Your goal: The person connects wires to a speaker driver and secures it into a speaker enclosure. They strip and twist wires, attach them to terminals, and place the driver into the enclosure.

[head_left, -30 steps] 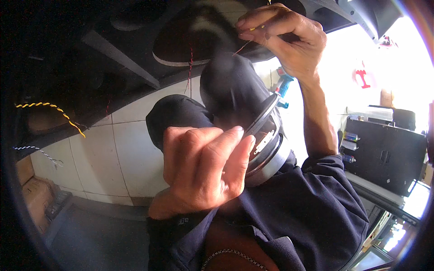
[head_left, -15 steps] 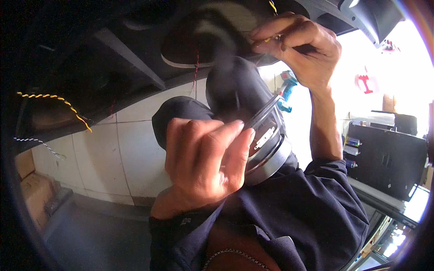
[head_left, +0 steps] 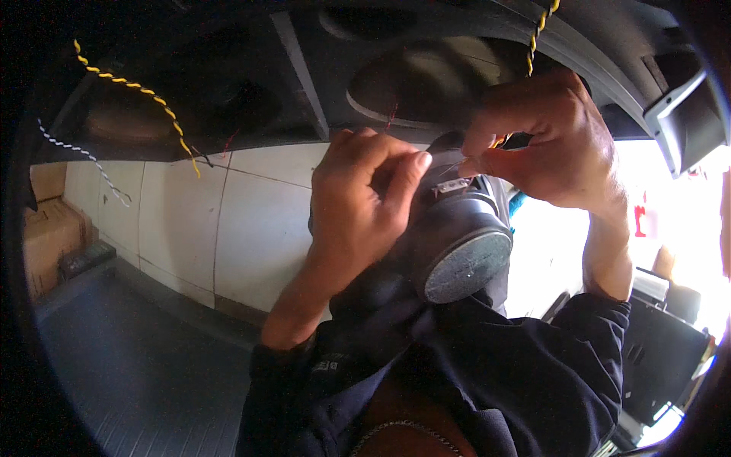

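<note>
The speaker [head_left: 468,266] sits close in front of the person's torso, below and between the hands, its round, dark back tilted up toward the camera. A pale terminal strip [head_left: 452,186] shows on its upper side.

The right hand's [head_left: 556,148] grip is closed, thumb and fingertips pinching the yellow-and-black twisted wire [head_left: 539,34] that runs down from the top edge; thin strands reach out just above the terminal strip. The left hand [head_left: 362,190] is near the strip's other end, its grip drawn almost together; whether anything is between the fingertips, I cannot tell.

Small pale lettering [head_left: 326,365] marks the dark left sleeve [head_left: 285,396], too blurred to read. A red sign [head_left: 640,219] on the bright right side is washed out. Further left hang a second yellow-and-black wire [head_left: 137,85] and a white-and-dark wire [head_left: 80,152].
</note>
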